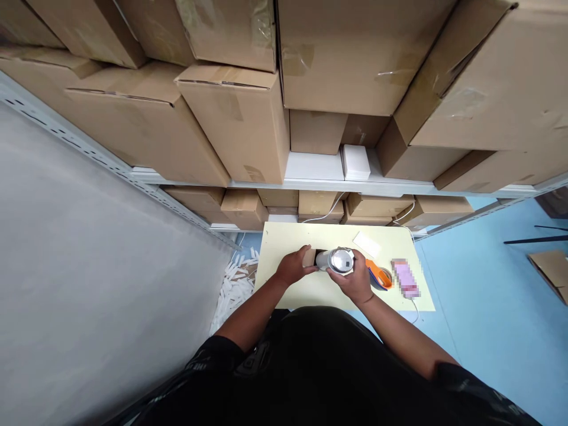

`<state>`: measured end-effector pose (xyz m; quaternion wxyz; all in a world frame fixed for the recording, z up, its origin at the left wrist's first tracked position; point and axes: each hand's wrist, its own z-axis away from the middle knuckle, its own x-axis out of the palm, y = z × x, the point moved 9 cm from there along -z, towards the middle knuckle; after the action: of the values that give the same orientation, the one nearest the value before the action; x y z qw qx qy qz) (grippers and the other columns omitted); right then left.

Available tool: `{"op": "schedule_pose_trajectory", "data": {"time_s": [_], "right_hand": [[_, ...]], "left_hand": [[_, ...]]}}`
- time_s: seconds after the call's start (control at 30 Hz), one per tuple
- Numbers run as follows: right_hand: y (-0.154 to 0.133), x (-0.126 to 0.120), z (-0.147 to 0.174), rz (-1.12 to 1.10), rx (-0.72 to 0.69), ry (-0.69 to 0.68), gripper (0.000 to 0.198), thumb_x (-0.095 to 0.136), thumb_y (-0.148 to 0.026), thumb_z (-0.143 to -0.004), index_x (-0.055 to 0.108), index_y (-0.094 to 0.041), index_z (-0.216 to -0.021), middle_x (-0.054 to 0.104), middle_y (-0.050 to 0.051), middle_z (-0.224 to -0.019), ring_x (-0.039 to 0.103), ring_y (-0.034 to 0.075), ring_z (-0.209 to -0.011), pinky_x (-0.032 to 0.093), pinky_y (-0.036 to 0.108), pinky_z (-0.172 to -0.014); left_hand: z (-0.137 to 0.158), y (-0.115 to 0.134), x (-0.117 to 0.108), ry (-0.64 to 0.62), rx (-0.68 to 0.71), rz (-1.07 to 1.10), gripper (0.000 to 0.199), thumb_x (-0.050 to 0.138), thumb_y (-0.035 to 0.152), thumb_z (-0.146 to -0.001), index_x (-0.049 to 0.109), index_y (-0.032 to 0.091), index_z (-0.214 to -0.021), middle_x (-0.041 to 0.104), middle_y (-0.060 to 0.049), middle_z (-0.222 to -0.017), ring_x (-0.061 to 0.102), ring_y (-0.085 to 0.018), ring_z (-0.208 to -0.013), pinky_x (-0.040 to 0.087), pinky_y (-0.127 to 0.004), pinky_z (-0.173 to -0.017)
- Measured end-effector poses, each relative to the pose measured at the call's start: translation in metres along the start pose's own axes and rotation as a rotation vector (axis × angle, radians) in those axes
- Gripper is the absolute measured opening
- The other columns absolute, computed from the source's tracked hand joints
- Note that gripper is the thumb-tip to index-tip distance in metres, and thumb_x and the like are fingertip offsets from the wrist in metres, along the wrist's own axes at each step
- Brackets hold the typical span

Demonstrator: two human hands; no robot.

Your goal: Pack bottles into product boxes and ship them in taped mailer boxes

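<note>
Over the pale yellow tabletop (277,245), my left hand (291,267) is closed around a small brown cardboard box (309,257). The box's dark end faces right. In my right hand (357,283) is a silvery-white cylinder (341,260) with a shiny round end and a small dark square on it; its exact kind I cannot make out. The cylinder lies against the box's dark end, and whether part of it is inside is hidden. Just right of my right hand sits an orange and blue tape dispenser (378,275).
A flat white piece (367,244) and a blurred pink, phone-like item (405,278) with a white cable lie on the table. Shelves of cardboard boxes (239,124) rise behind, with a white box (355,163). White strips (235,284) litter the floor beside the left wall (89,266).
</note>
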<state>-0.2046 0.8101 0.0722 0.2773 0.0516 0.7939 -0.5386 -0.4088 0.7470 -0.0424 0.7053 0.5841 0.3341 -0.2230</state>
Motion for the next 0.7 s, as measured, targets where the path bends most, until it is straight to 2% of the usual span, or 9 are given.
{"op": "schedule_pose_trajectory", "data": {"time_s": [0.13,0.33,0.47,0.6,0.7], "right_hand": [[-0.004,0.007,0.010,0.014,-0.028,-0.089,0.069,0.086,-0.056,-0.071,0.057,-0.026,-0.125,0.072,0.015,-0.122,0.071,0.035,-0.112,0.059,0.054,-0.098],[0.022,0.023,0.012,0.052,0.009,-0.097,0.071,0.081,-0.057,-0.076,0.054,-0.022,-0.131,0.069,0.017,-0.125,0.069,0.035,-0.115,0.058,0.056,-0.099],[0.037,0.039,0.013,0.207,-0.109,-0.136,0.066,0.080,-0.054,-0.076,0.057,-0.018,-0.127,0.064,0.021,-0.133,0.056,0.040,-0.134,0.047,0.061,-0.112],[0.051,0.050,0.018,0.357,-0.139,-0.182,0.062,0.079,-0.053,-0.078,0.060,-0.018,-0.125,0.060,0.022,-0.139,0.050,0.042,-0.139,0.044,0.061,-0.114],[0.046,0.052,0.020,0.463,-0.194,-0.264,0.065,0.079,-0.058,-0.079,0.062,-0.018,-0.127,0.056,0.023,-0.146,0.046,0.044,-0.142,0.037,0.064,-0.116]], "left_hand": [[0.004,0.003,0.006,-0.008,0.000,-0.004,0.089,0.086,0.057,-0.074,0.052,0.023,-0.149,0.072,-0.013,-0.133,0.071,-0.036,-0.117,0.054,-0.045,-0.102],[0.007,0.007,0.011,-0.013,-0.033,0.008,0.086,0.087,0.052,-0.075,0.052,0.023,-0.148,0.072,-0.013,-0.132,0.072,-0.035,-0.115,0.055,-0.044,-0.101],[0.008,0.005,0.014,-0.027,-0.013,0.012,0.088,0.086,0.052,-0.076,0.049,0.022,-0.150,0.069,-0.014,-0.139,0.069,-0.036,-0.121,0.054,-0.045,-0.103],[0.010,0.003,0.018,-0.040,0.013,0.031,0.089,0.087,0.049,-0.076,0.047,0.024,-0.152,0.064,-0.013,-0.146,0.066,-0.034,-0.128,0.051,-0.045,-0.109],[0.012,0.003,0.016,-0.027,-0.006,0.074,0.089,0.088,0.047,-0.074,0.048,0.024,-0.151,0.064,-0.013,-0.146,0.065,-0.034,-0.129,0.051,-0.046,-0.109]]}}
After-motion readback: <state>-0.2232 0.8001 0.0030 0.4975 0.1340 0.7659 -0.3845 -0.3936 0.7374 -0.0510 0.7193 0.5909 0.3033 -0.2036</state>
